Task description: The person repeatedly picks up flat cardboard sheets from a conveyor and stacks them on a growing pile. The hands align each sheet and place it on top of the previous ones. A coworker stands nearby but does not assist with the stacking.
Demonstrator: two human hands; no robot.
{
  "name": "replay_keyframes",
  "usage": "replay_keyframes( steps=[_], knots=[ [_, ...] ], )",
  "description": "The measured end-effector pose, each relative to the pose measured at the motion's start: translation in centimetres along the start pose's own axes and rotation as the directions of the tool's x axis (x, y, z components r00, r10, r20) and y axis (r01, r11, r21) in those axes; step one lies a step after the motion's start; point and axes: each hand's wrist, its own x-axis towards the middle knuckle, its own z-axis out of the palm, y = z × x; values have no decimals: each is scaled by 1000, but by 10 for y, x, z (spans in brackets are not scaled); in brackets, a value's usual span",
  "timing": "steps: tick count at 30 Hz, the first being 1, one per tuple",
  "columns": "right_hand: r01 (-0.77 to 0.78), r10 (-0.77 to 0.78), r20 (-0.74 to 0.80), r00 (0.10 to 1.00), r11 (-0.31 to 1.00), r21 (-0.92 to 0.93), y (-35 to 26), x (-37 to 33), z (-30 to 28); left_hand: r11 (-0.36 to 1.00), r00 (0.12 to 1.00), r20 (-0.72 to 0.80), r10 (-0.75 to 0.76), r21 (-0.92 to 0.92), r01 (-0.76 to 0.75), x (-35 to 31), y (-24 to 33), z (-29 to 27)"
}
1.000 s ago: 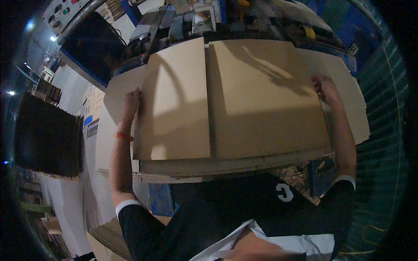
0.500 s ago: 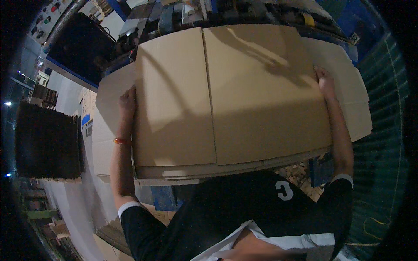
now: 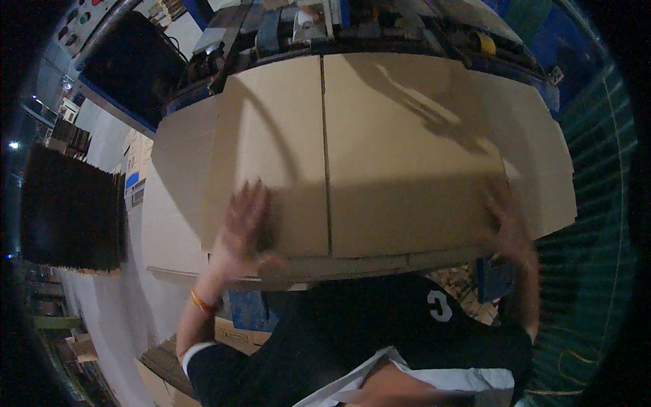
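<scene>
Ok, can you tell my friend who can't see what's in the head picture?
A person's open left hand and right hand, both blurred, are over opposite sides of two brown cardboard panels lying side by side. Beyond them is a machine.

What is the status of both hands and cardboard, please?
Left hand open, over cardboard, near left. Right hand open, blurred, by its right edge. Cardboard flat. Machine beyond far edge.

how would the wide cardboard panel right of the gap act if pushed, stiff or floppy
The wide cardboard panel is likely fairly stiff, since it lies smooth and flat. Being broad and thin, it would probably slide rather than tip.
</scene>
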Motion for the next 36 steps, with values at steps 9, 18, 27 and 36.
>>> replay_keyframes(
  steps=[9,18,27,36],
  knots=[
    [99,-98,19,995,985,-143,2,20,15,1000,968,-251,-11,6,13,-6,-28,4],
    [150,-153,-20,988,983,-109,31,131,16,992,922,-383,-57,81,96,85,-113,36],
    [114,-183,-513,839,980,-162,26,154,12,875,751,-587,-302,143,463,128,-86,25],
    [-325,164,-554,816,923,-205,107,28,53,269,-200,-551,-810,-652,709,-122,-76,25]
  ],
)
